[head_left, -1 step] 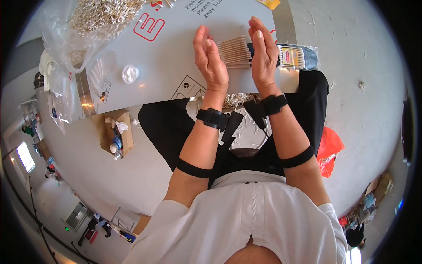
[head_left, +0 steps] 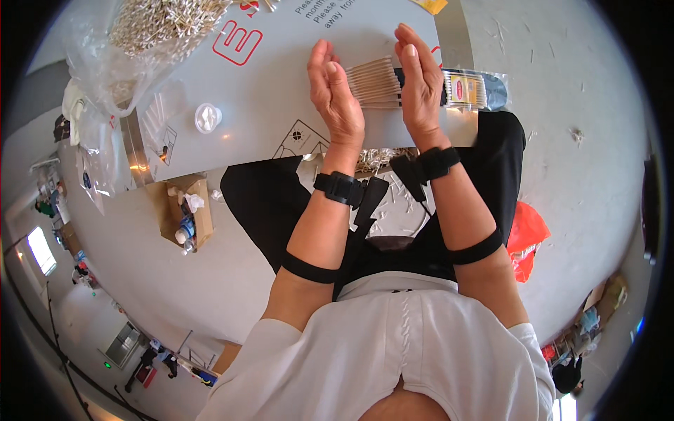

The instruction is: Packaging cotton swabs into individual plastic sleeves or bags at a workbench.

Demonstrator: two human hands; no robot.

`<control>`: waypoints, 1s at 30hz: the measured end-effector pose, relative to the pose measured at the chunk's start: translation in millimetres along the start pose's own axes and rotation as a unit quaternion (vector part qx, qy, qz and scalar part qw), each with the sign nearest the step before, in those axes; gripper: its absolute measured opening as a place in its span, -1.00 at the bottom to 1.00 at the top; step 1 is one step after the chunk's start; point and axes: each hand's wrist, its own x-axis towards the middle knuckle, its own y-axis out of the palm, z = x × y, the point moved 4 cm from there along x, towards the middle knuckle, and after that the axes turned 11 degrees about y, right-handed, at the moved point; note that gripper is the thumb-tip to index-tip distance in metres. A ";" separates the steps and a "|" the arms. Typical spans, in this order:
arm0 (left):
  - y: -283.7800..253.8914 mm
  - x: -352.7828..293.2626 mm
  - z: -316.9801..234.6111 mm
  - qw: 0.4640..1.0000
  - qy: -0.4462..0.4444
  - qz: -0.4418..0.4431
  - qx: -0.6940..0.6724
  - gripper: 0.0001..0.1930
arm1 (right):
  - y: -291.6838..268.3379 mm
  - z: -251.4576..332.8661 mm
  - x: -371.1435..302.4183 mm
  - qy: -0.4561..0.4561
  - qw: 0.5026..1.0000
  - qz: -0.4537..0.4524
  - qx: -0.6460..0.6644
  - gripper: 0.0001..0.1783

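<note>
A neat row of cotton swabs [head_left: 374, 84] lies side by side on the grey tabletop board between my two hands. My left hand [head_left: 335, 95] stands on edge at the swabs' left ends, fingers stretched out and slightly curved. On the other side my right hand [head_left: 421, 88] is also on edge, its fingers straight and palm turned inward at the swabs' right ends. Neither hand is closed around anything. Just right of my right hand lies a clear packet of cotton swabs [head_left: 465, 90] with a yellow and red label. A dark strip shows partly behind the right hand.
A plastic bag heaped with loose cotton swabs [head_left: 165, 28] sits at the far left of the board [head_left: 260, 105]. Nearer is a small clear cup [head_left: 208, 118]. Below, a cardboard box [head_left: 203, 217] holds bottles. More swabs lie beneath the board's edge; a red bag [head_left: 526, 242] is at right.
My right hand has shifted very slightly away from me. My left hand, the row of cotton swabs and the packet look the same.
</note>
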 end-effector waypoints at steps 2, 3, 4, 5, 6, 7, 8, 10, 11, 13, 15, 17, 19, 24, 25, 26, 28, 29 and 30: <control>2.9 1.4 -0.5 1.000 0.011 -0.017 -0.012 -0.44 | 2.0 0.0 1.9 -0.017 0.999 0.020 -0.037 -0.54; 5.4 0.6 0.1 1.000 0.011 -0.016 -0.018 -0.46 | 2.6 -1.8 0.7 -0.017 0.998 0.027 -0.051 -0.55; 6.2 -0.1 0.2 1.000 0.011 -0.017 -0.018 -0.46 | 3.2 -3.5 -0.7 -0.016 0.997 0.034 -0.066 -0.55; 7.2 -0.7 0.0 1.000 0.012 -0.010 -0.016 -0.46 | 2.8 -4.9 -4.3 -0.016 0.997 0.034 -0.066 -0.55; 7.7 -0.8 -0.3 1.000 0.013 -0.003 -0.014 -0.47 | 3.0 -4.5 -9.7 -0.018 0.997 0.032 -0.068 -0.56; 7.3 -0.8 -0.5 1.000 0.013 -0.004 -0.014 -0.47 | 2.8 -3.7 -14.2 -0.020 0.997 0.030 -0.070 -0.56; 6.6 -0.6 -0.6 1.000 0.011 -0.005 -0.022 -0.50 | 1.8 -2.7 -17.0 -0.020 0.997 0.031 -0.070 -0.56; 2.2 -0.2 -1.8 0.999 0.009 -0.007 -0.030 -0.53 | -2.6 -1.6 -19.5 0.040 0.999 0.014 0.026 -0.57; -1.1 1.1 -5.1 0.998 0.033 0.041 0.018 -0.51 | -4.4 -0.3 -19.8 0.040 0.999 0.014 0.026 -0.57; -7.6 2.6 -11.1 0.982 0.078 0.139 0.106 -0.43 | -18.8 -0.3 -18.9 0.067 0.991 0.009 0.118 -0.58; -17.4 2.7 -17.9 0.945 0.124 0.230 0.199 -0.30 | -32.4 10.5 -22.7 0.031 0.998 0.057 -0.012 -0.50; -23.9 1.9 -28.0 0.910 0.140 0.281 0.272 -0.26 | -37.5 30.2 -30.4 -0.035 0.958 0.128 -0.252 -0.27; -23.7 -0.1 -31.2 0.866 0.157 0.330 0.341 -0.21 | -37.9 37.4 -37.9 -0.070 0.930 0.131 -0.337 -0.26; -18.2 -3.1 -24.0 0.817 0.176 0.372 0.404 -0.21 | -36.6 31.1 -35.7 -0.087 0.894 0.120 -0.424 -0.24; -18.2 -3.9 -22.7 0.816 0.175 0.373 0.404 -0.21 | -35.4 30.1 -33.3 -0.084 0.893 0.118 -0.426 -0.25; -18.5 -4.7 -21.6 0.815 0.177 0.371 0.409 -0.21 | -34.3 29.1 -31.3 -0.081 0.893 0.117 -0.428 -0.26; -17.9 -6.5 -22.3 0.813 0.179 0.369 0.413 -0.20 | -33.8 27.3 -28.6 -0.084 0.892 0.111 -0.431 -0.27; -18.2 -7.5 -22.9 0.816 0.177 0.367 0.411 -0.21 | -34.0 26.9 -28.2 -0.087 0.891 0.106 -0.433 -0.29; -17.6 -8.1 -25.1 0.819 0.174 0.365 0.408 -0.22 | -34.3 27.4 -28.3 -0.086 0.891 0.106 -0.434 -0.29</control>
